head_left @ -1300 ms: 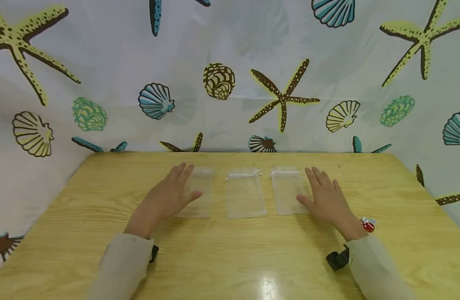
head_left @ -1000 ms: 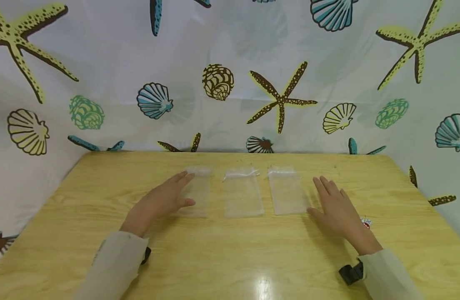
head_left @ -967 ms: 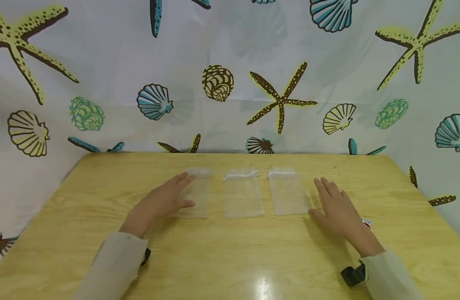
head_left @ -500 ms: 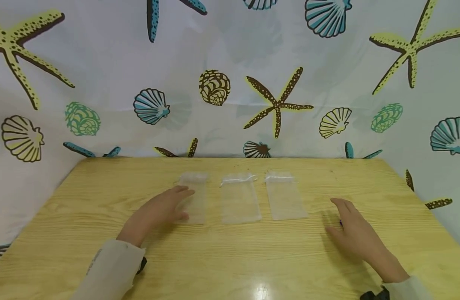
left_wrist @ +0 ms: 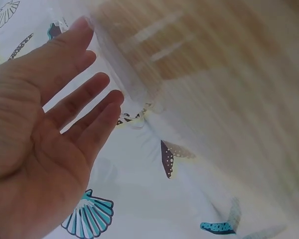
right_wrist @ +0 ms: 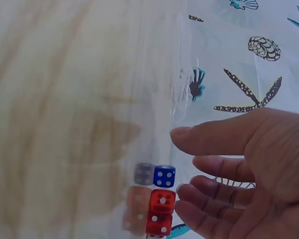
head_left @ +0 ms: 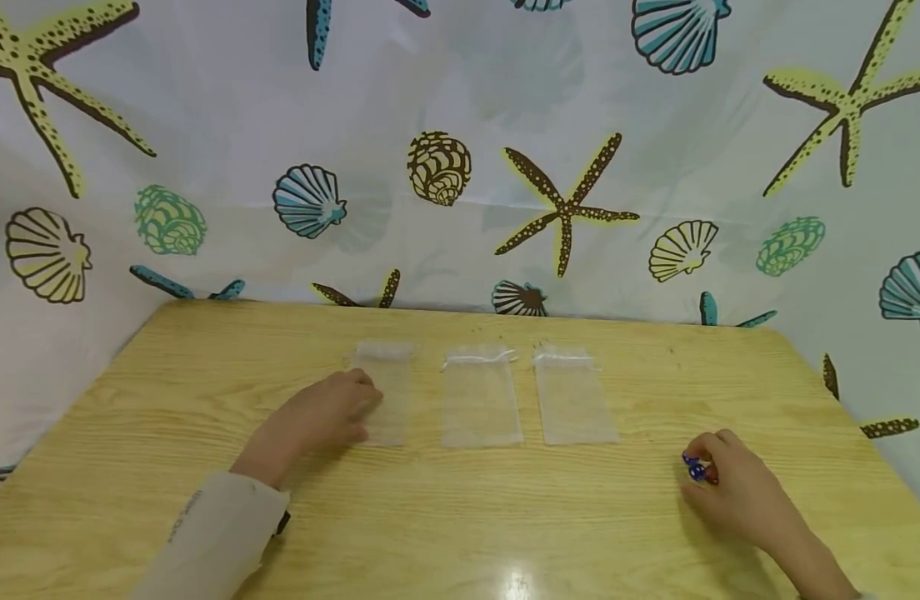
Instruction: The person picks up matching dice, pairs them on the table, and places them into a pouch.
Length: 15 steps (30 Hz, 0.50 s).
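Note:
Over the left clear plastic bag hovers my left hand, its fingers loosely bent and holding nothing. In the left wrist view the same hand has relaxed, spread fingers. At the right, my right hand bends around a small group of dice, with blue dice showing between thumb and fingers. The right wrist view puts a blue die and red dice on the table just off the fingertips, with the thumb apart from them.
A middle clear bag and a right clear bag lie flat in a row with the left one on the wooden table. Behind the table's far edge hangs a white curtain printed with shells and starfish.
My right hand has moved from beside the right bag rightward and nearer the body, to the dice. The left hand has drawn slightly back, its fingers more bent. The bags stay put.

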{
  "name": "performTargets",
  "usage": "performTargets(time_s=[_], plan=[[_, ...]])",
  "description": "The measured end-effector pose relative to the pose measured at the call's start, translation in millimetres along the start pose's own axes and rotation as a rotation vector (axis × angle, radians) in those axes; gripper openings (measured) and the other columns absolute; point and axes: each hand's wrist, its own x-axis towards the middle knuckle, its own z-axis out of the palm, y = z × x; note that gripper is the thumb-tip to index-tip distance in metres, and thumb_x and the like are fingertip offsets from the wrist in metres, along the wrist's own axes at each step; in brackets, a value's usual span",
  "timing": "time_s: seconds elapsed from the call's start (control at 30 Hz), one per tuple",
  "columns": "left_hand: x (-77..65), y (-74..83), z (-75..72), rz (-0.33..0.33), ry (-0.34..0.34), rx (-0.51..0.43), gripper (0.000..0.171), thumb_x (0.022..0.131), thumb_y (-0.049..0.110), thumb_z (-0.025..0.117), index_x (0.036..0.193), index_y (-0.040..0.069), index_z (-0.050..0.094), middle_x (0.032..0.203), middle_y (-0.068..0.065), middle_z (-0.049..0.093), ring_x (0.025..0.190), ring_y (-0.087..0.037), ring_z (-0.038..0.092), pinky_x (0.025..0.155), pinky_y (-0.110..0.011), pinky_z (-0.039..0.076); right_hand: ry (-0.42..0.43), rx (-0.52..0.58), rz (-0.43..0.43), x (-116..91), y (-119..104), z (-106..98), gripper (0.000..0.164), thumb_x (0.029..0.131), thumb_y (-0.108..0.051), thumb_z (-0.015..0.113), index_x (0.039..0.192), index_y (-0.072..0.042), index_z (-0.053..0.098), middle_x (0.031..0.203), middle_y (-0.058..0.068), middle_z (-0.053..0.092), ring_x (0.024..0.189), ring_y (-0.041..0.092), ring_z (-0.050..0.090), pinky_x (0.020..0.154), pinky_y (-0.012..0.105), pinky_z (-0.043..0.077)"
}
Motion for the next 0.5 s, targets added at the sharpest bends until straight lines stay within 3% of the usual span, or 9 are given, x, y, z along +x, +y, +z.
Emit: performTargets(time_s=[0.3,0.5], plan=[[-3.2,4.1,-8.1,0.032,-0.025,0.003,0.038,0.09,0.009,0.064,0.125,-0.003,0.058,0.125,-0.021,0.057,0.116,-0.036,0.055,0.097,-0.048,0.045,0.021,-0.044,0.022,4.9,7.9,-5.0,0.023,0.079,-0.007,0.072,0.097,0.004,0.062,0.085,0.01,0.054,0.071,0.016,0.052,0.059,0.031,0.043],[2.9,1.5,-1.2,0.058,-0.018,-0.039,0.037,0.089,0.007,0.064,0.123,-0.004,0.059,0.123,-0.02,0.058,0.116,-0.037,0.055,0.097,-0.048,0.045,0.021,-0.049,0.015,2.7,17.0,-5.2,0.016,0.078,-0.001,0.072,0.092,0.002,0.065,0.081,0.007,0.056,0.069,0.014,0.051,0.057,0.027,0.043]])
